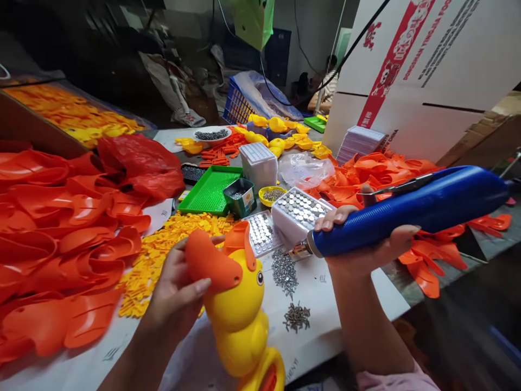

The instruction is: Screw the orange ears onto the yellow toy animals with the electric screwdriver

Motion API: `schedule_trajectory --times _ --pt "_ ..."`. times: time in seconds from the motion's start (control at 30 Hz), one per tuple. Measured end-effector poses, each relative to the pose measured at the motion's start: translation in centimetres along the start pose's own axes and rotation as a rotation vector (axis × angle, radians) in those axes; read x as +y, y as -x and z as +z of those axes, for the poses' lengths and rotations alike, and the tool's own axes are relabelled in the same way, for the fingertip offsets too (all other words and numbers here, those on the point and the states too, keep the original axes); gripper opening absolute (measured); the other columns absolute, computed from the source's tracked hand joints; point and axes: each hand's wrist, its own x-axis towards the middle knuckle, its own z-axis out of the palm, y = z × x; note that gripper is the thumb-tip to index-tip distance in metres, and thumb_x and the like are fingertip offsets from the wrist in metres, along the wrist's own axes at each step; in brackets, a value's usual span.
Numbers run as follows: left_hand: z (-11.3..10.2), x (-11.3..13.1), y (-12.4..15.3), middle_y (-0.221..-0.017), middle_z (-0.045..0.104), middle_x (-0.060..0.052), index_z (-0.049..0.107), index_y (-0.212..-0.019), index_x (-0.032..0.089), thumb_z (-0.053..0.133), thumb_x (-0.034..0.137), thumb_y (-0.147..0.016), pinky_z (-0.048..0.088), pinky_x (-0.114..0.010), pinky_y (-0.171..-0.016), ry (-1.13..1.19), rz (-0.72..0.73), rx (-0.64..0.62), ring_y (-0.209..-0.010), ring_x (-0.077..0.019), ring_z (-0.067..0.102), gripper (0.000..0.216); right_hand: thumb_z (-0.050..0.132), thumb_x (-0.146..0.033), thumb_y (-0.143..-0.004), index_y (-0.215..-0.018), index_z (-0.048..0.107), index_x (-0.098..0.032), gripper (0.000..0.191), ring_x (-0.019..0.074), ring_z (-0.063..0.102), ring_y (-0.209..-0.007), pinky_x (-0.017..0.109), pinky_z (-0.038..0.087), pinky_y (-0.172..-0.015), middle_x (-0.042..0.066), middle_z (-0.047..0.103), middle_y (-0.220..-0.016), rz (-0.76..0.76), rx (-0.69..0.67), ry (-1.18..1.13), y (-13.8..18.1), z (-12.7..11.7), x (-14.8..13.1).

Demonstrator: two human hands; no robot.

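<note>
My left hand is closed around the head of a yellow toy duck, thumb pressed on its orange bill. A second orange flap stands up on the far side of the head. The duck is upright, its lower end cut off by the bottom of the view. In my right hand is a blue electric screwdriver, held nearly level, tip pointing left. That tip is over a pile of small silver screws, apart from the duck. Darker screws lie in a heap nearer me.
Orange plastic pieces are heaped at left, more at right. Small yellow parts spread beside a green tray. White boxes of silver discs stand mid-table. A large carton rises at right; a person sits behind.
</note>
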Motion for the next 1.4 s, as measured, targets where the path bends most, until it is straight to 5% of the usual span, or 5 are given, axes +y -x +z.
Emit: schedule_trajectory --times 0.33,0.6,0.8,1.0,1.4 --pt "-1.4 -4.9 -2.3 -0.117 0.057 -0.003 0.046 -0.117 0.026 0.080 0.040 -0.064 0.054 -0.029 -0.079 -0.110 -0.018 0.040 -0.103 -0.0199 0.060 0.065 0.063 -0.067 -0.070 -0.065 0.064 -0.025 0.043 0.0152 0.057 -0.046 0.030 0.052 -0.044 -0.001 0.063 -0.058 0.150 -0.040 -0.147 2.4 4.0 0.4" --pt "-0.7 -4.8 -1.1 -0.116 0.055 -0.004 0.041 -0.130 0.023 0.075 0.043 -0.069 0.051 -0.032 -0.085 -0.219 -0.016 0.055 -0.100 -0.0198 0.057 0.073 0.076 -0.056 -0.065 -0.084 0.072 -0.025 0.037 0.0168 0.059 -0.048 0.033 0.053 -0.051 -0.002 0.063 -0.057 0.316 -0.097 -0.054 3.0 5.9 1.0" --pt "-0.5 -4.7 -0.7 -0.117 0.055 -0.003 0.039 -0.130 0.024 0.075 0.045 -0.071 0.051 -0.028 -0.085 -0.203 -0.032 0.029 -0.102 -0.0186 0.057 0.072 0.075 -0.058 -0.067 -0.072 0.068 -0.025 0.034 0.0152 0.059 -0.050 0.032 0.053 -0.054 -0.002 0.066 -0.060 0.310 -0.107 -0.071 3.2 5.9 1.4" --pt "-0.9 -5.3 -0.9 -0.121 0.051 -0.001 0.041 -0.129 0.028 0.076 0.049 -0.070 0.048 -0.029 -0.092 -0.208 -0.028 0.018 -0.108 -0.0182 0.055 0.072 0.087 -0.051 -0.053 -0.066 0.068 -0.024 0.036 0.0142 0.056 -0.047 0.031 0.053 -0.051 -0.005 0.059 -0.055 0.328 -0.106 0.045 3.0 5.9 1.3" --pt "-0.6 -4.9 -0.7 -0.107 0.053 -0.003 0.038 -0.127 0.022 0.066 0.050 -0.078 0.051 -0.031 -0.085 -0.317 0.004 -0.002 -0.095 -0.0180 0.057 0.064 0.053 -0.066 -0.084 -0.090 0.070 -0.022 0.048 0.0148 0.065 -0.064 0.032 0.057 -0.063 0.000 0.067 -0.078 0.088 -0.350 -0.050 4.6 4.0 2.4"
